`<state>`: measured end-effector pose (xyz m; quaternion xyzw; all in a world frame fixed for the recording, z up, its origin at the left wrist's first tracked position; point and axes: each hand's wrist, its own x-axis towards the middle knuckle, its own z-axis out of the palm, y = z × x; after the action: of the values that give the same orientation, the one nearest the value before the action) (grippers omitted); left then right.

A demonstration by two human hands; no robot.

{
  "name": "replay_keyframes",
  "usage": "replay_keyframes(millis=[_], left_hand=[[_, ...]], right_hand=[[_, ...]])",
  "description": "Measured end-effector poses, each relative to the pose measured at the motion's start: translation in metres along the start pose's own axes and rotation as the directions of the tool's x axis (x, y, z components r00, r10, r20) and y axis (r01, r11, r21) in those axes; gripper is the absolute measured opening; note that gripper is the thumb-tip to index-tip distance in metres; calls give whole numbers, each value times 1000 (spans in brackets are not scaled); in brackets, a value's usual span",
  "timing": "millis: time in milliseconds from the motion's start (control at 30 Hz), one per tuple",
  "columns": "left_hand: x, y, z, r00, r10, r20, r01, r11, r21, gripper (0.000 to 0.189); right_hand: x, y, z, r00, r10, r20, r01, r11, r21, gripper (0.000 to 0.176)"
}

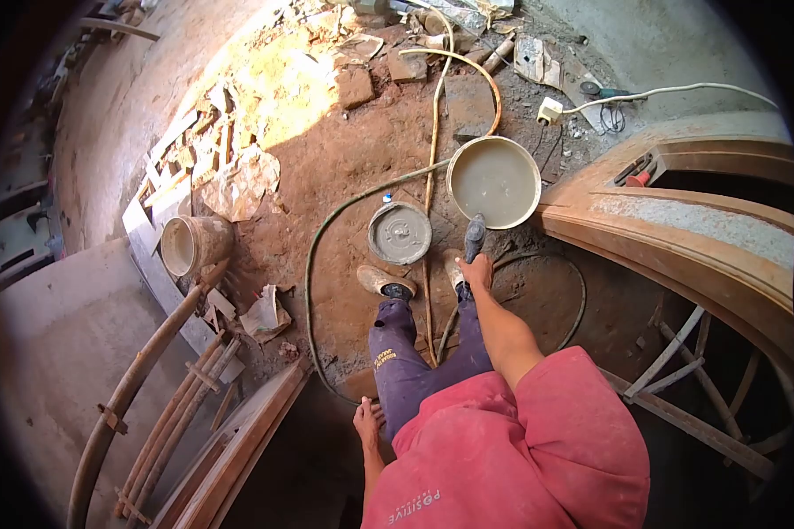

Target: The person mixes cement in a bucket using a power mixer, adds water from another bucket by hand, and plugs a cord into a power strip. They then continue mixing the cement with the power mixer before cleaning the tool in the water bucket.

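Note:
My right hand (477, 271) is closed round the grey, dirt-covered handle of a tool (475, 236), whose far end reaches the near rim of a large round bucket (535, 167) of grey liquid. Left of that bucket, a smaller round container (400, 234) shows a grey, cement-coated top just in front of my feet. Low beside my left thigh hangs my left hand (368, 421), its fingers partly spread and nothing visible in them.
A hose (310, 291) loops over the dirt floor around my feet. An empty-looking bucket (179, 247) lies tilted at the left, near wooden poles (141, 366). A wooden frame (679, 264) stands at the right. Rubble, a power socket (550, 110) and cables lie ahead.

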<state>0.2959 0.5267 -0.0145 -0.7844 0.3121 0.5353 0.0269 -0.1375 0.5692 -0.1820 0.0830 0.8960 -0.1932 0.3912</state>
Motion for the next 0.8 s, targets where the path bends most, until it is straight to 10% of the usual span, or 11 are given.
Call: replay_keyframes(millis=[267, 600, 800], left_hand=[[83, 27, -46, 978, 198, 63, -207, 953, 222, 60], [167, 203, -95, 951, 178, 253, -213, 970, 115, 56], [176, 309, -110, 880, 319, 351, -390, 908, 153, 52]], right_hand=[[-17, -12, -4, 985, 171, -35, -164, 975, 150, 63], [-94, 35, 2, 868, 262, -423, -92, 920, 382, 60], [-166, 112, 36, 854, 355, -380, -128, 852, 508, 54]])
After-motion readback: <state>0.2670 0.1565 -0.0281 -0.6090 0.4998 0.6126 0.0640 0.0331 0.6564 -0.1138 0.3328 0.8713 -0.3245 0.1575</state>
